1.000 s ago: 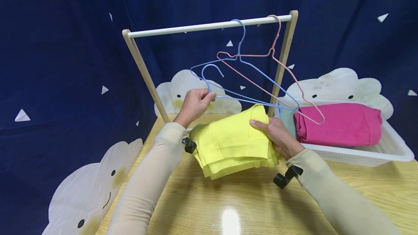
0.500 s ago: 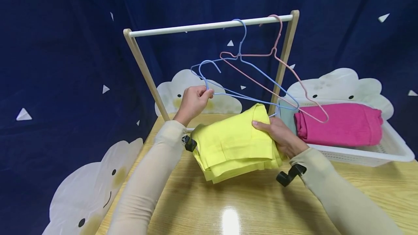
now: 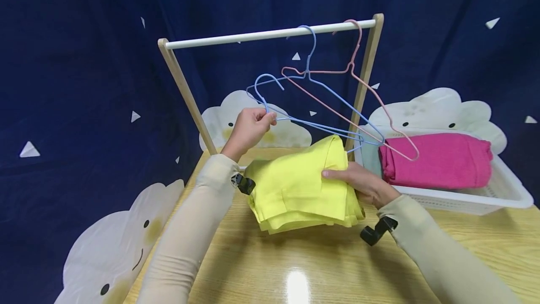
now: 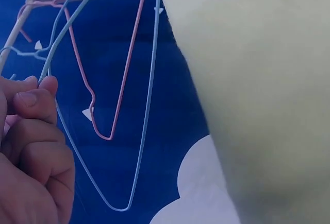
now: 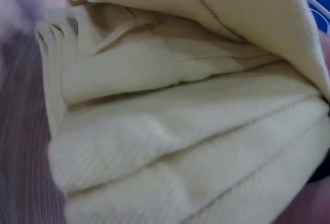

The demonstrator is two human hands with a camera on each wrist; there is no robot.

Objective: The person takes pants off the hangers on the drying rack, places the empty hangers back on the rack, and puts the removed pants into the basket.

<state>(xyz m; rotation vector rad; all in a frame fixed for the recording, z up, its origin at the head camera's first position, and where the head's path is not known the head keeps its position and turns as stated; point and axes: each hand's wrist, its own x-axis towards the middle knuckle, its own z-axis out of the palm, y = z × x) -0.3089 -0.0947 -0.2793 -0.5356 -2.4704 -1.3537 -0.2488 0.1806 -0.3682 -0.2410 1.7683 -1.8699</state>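
Observation:
My left hand (image 3: 249,128) pinches the neck of a blue wire hanger (image 3: 256,84) between thumb and forefinger, hook pointing up. One shoulder of that hanger stretches right, and its lower end runs behind a folded yellow garment (image 3: 308,182), hidden there by the cloth. My right hand (image 3: 367,182) grips the garment's right side, thumb on the front and fingers behind. Several stacked layers of the garment (image 5: 180,116) fill the right wrist view, looking pale there. A second blue hanger (image 3: 337,93) and a pink hanger (image 3: 381,102) hang from the rail behind.
A rack with a white rail (image 3: 236,38) and wooden posts stands at the back of the wooden table (image 3: 244,266). To the right, a white basket (image 3: 512,193) holds a folded pink garment (image 3: 438,161) and a grey-green cloth.
My left hand has raised the held hanger slightly and shifted it left. My right thumb has slid down the yellow garment, and more of the hanger's right corner shows above the cloth.

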